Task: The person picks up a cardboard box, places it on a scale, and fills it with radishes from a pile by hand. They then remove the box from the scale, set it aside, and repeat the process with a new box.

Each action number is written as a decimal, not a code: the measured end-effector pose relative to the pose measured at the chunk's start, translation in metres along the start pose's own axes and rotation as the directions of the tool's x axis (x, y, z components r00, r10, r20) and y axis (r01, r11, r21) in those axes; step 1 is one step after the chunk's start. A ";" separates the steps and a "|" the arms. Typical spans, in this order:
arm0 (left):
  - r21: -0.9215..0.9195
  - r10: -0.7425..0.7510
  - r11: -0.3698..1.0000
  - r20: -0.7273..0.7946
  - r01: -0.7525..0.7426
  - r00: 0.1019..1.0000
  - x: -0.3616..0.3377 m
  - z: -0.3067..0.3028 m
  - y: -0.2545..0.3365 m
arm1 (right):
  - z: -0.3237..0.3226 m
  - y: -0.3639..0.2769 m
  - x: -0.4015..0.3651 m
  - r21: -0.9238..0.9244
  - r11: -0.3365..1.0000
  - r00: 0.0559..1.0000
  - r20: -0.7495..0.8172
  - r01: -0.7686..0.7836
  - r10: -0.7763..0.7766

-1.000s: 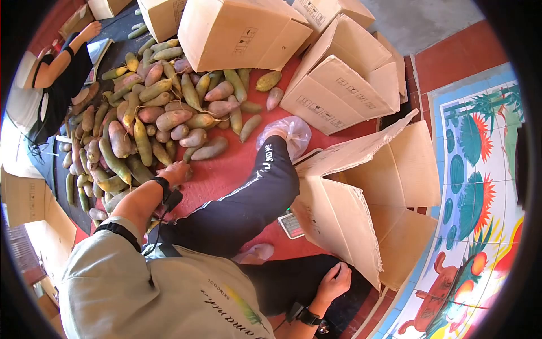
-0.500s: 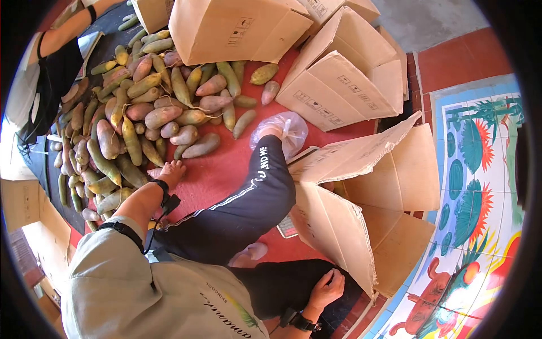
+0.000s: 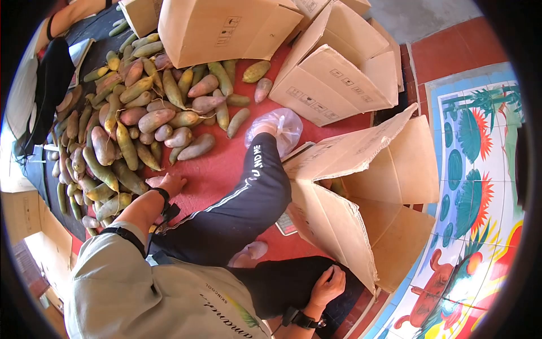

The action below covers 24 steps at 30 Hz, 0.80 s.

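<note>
Drawn slightly back, the left hand is held beside the vegetables — none is seen lifted, and its grip cannot be told.

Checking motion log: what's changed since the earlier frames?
The left hand drew back slightly from the pile; its grip is partly hidden, so can't tell whether anything was taken. The co-worker's arm reaches further up the frame, its hand now out of view. Right hand on the leg, boxes: unchanged.
</note>
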State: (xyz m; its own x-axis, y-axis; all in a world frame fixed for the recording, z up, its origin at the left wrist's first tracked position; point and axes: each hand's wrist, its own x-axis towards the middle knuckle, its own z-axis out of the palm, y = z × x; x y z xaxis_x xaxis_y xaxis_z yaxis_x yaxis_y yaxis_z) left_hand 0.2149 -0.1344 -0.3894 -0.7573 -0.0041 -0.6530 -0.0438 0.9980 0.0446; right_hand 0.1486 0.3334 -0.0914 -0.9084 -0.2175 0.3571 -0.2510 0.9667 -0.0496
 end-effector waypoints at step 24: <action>-0.481 -0.211 0.833 -0.733 -0.274 0.647 -0.069 -0.197 -0.025 | 0.006 0.000 0.001 0.066 0.997 0.994 -0.103 -0.026 0.032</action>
State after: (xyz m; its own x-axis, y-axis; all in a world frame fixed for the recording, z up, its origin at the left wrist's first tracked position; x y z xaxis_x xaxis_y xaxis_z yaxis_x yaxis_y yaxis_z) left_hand 0.1394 -0.1709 -0.1965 -0.9582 -0.2589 0.1221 -0.1429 0.8023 0.5796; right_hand 0.1458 0.3329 -0.0972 -0.8766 -0.1710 0.4498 -0.2494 0.9609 -0.1206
